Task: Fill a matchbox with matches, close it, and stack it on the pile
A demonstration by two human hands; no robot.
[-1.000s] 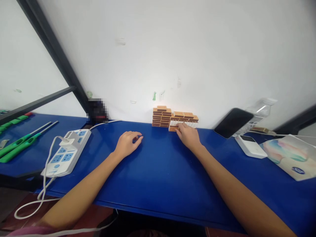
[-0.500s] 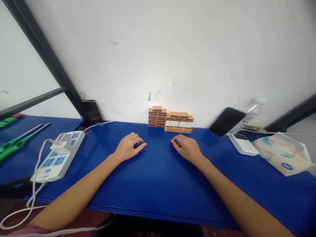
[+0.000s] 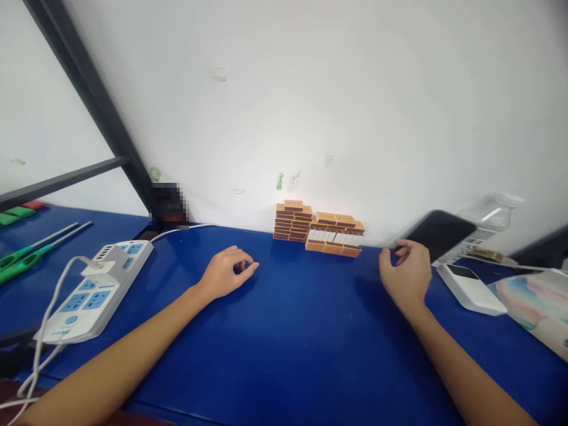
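Note:
My left hand [image 3: 229, 272] rests on the blue table [image 3: 284, 343], left of the stacked matchboxes. Its fingers are curled loosely, with the thumb apart and nothing between them. Off to the right, my right hand [image 3: 406, 273] is raised in front of the dark smartphone [image 3: 444, 235], covering its lower left part. Its thumb and fingers stand apart; whether they touch the phone I cannot tell. The phone leans against a clear plastic bottle [image 3: 497, 214]. Against the wall stand a column of matchboxes [image 3: 291, 223] and a neighbouring stack of matchboxes [image 3: 335, 235] with a white-sided middle layer.
At the left lies a white power strip [image 3: 95, 296] with a plugged-in charger and cable. Beyond it are green-handled lighters [image 3: 31, 260]. A white device with a dark screen [image 3: 473, 290] and a pastel-coloured packet [image 3: 532, 302] lie at the right. Black frame bars [image 3: 84, 89] slope beside the wall.
My right hand has moved right, from beside the matchboxes to the phone. My left hand stays nearly where it was. The view has shifted slightly.

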